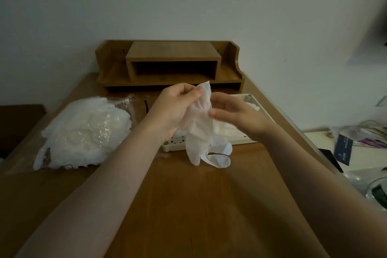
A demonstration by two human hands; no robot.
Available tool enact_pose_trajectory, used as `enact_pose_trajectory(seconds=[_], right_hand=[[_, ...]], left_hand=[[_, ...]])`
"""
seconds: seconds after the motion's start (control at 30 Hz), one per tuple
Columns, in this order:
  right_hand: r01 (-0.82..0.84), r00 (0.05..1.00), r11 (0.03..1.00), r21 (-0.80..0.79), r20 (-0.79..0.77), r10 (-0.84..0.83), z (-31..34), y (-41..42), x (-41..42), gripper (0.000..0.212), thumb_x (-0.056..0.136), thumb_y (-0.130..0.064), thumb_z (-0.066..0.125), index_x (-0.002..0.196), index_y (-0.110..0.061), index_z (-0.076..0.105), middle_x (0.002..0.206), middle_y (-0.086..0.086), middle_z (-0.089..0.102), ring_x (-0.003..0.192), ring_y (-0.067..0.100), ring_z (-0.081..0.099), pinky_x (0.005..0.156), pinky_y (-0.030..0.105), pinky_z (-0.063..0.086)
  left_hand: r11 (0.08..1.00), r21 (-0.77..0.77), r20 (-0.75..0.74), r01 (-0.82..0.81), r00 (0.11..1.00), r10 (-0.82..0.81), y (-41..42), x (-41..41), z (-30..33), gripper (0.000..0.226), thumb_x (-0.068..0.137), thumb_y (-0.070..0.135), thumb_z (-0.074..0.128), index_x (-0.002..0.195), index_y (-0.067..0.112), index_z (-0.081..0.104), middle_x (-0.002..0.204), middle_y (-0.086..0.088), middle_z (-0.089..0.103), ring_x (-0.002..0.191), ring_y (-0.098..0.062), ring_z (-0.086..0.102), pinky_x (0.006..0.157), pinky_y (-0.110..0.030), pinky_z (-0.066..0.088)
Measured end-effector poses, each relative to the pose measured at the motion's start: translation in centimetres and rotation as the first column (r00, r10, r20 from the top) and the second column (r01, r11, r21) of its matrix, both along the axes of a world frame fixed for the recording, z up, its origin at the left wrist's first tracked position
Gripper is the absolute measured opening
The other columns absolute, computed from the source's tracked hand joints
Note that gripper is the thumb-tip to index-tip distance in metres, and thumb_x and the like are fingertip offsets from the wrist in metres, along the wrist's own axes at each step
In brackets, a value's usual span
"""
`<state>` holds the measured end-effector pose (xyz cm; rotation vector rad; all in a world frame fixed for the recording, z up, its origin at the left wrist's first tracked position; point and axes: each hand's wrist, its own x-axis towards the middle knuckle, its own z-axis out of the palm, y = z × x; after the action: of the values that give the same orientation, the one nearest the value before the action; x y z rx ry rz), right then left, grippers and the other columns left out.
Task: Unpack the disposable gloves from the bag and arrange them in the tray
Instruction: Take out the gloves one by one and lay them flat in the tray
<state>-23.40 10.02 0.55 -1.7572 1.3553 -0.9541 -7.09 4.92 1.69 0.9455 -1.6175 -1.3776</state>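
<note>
A white disposable glove (pixel 200 132) hangs cuff-up over the near edge of the cream tray (pixel 176 146), its fingers dangling down to the wooden desk. My left hand (pixel 174 107) pinches the glove's cuff at the top. My right hand (pixel 236 114) is beside the glove on its right, fingers curled against it; its grip is unclear. Other white gloves (pixel 226 129) lie in the tray, mostly hidden behind my hands. The clear plastic bag (pixel 83 132), full of gloves, lies on the desk to the left of the tray.
A wooden desk organiser (pixel 173 63) stands against the wall behind the tray. The desk's right edge (pixel 303 138) drops to a lower surface with papers, a dark card (pixel 343 148) and clutter. Bare desk wood lies between me and the tray.
</note>
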Motion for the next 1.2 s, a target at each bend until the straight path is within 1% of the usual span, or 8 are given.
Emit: enact_pose_trajectory(seconds=[0.13, 0.27, 0.43, 0.6, 0.7, 0.83, 1.0, 1.2], right_hand=[[0.007, 0.992, 1.0, -0.015, -0.125, -0.009, -1.1, -0.6, -0.2, 0.024, 0.089, -0.013, 0.062, 0.113, -0.008, 0.062, 0.105, 0.008, 0.067, 0.098, 0.02, 0.066, 0.09, 0.042, 0.054], [0.076, 0.97, 0.997, -0.008, -0.232, -0.075, -1.8, -0.2, -1.3, 0.02, 0.094, -0.006, 0.05, 0.101, -0.009, 0.068, 0.091, 0.003, 0.069, 0.085, 0.017, 0.066, 0.082, 0.033, 0.056], [0.221, 0.957, 0.975, 0.002, -0.195, -0.216, -2.1, -0.2, -2.5, 0.024, 0.097, -0.027, 0.049, 0.093, -0.016, 0.07, 0.087, 0.002, 0.067, 0.082, 0.02, 0.064, 0.079, 0.033, 0.054], [0.25, 0.967, 0.952, 0.177, -0.102, -0.235, -1.5, 0.3, -4.3, 0.039, 0.097, -0.04, 0.046, 0.098, -0.009, 0.069, 0.092, 0.017, 0.067, 0.081, 0.032, 0.066, 0.079, 0.038, 0.056], [0.259, 0.947, 0.912, 0.317, 0.105, -0.305, -1.6, 0.6, -5.6, 0.034, 0.094, -0.046, 0.048, 0.108, -0.02, 0.066, 0.099, 0.004, 0.071, 0.09, 0.019, 0.07, 0.085, 0.033, 0.055], [0.182, 0.853, 0.887, 0.425, 0.38, -0.357, -1.5, 0.1, -6.3, 0.032, 0.092, -0.044, 0.05, 0.106, -0.018, 0.06, 0.087, 0.003, 0.072, 0.082, 0.018, 0.071, 0.079, 0.033, 0.057], [-0.005, 0.849, 0.943, 0.332, 0.5, -0.171, -0.8, -0.1, -6.7, 0.041, 0.081, -0.043, 0.058, 0.107, -0.011, 0.054, 0.088, 0.005, 0.063, 0.075, 0.017, 0.068, 0.069, 0.029, 0.057], [0.018, 0.876, 0.974, 0.226, 0.466, -0.125, -1.3, -0.2, -7.4, 0.029, 0.082, -0.034, 0.063, 0.102, -0.016, 0.056, 0.092, 0.005, 0.064, 0.078, 0.019, 0.065, 0.066, 0.029, 0.054]], left_hand=[[0.99, -0.077, 0.038, -0.119, 0.992, 0.122, -0.3, -0.2, 0.5, 0.022, 0.093, 0.039, 0.054, 0.083, 0.021, 0.063, 0.086, 0.001, 0.063, 0.083, -0.016, 0.062, 0.067, -0.029, 0.05], [0.966, -0.147, 0.11, -0.213, 0.967, 0.23, -0.9, 0.0, 0.2, 0.031, 0.093, 0.042, 0.052, 0.078, 0.017, 0.06, 0.079, 0.0, 0.06, 0.075, -0.014, 0.059, 0.063, -0.025, 0.046], [0.946, -0.151, 0.225, -0.288, 0.922, 0.316, -2.1, 0.2, -1.2, 0.037, 0.096, 0.044, 0.045, 0.082, 0.013, 0.06, 0.081, -0.007, 0.059, 0.076, -0.023, 0.058, 0.066, -0.035, 0.045], [0.978, 0.028, 0.342, -0.205, 0.921, 0.184, -2.8, -0.1, -3.3, 0.038, 0.098, 0.041, 0.043, 0.116, 0.012, 0.06, 0.103, -0.003, 0.061, 0.092, -0.02, 0.06, 0.078, -0.035, 0.05], [0.959, 0.244, 0.212, -0.141, 0.973, 0.089, -2.7, -0.6, -3.4, 0.032, 0.098, 0.033, 0.046, 0.119, 0.011, 0.057, 0.105, -0.004, 0.064, 0.096, -0.021, 0.063, 0.083, -0.036, 0.052], [0.856, 0.516, -0.087, -0.031, 0.992, 0.088, -2.4, -1.4, -2.7, 0.022, 0.098, 0.028, 0.049, 0.106, 0.011, 0.059, 0.093, -0.006, 0.066, 0.081, -0.02, 0.067, 0.065, -0.035, 0.055], [0.83, 0.519, -0.156, 0.205, 0.977, -0.144, -1.9, -1.6, -2.7, 0.065, 0.078, 0.064, 0.047, 0.117, 0.014, 0.059, 0.1, -0.009, 0.071, 0.091, -0.023, 0.069, 0.071, -0.033, 0.057], [0.834, 0.512, -0.14, 0.206, 0.978, -0.156, -1.9, -2.0, -3.1, 0.04, 0.075, 0.022, 0.068, 0.111, 0.007, 0.06, 0.109, -0.011, 0.067, 0.099, -0.024, 0.064, 0.083, -0.032, 0.054]])
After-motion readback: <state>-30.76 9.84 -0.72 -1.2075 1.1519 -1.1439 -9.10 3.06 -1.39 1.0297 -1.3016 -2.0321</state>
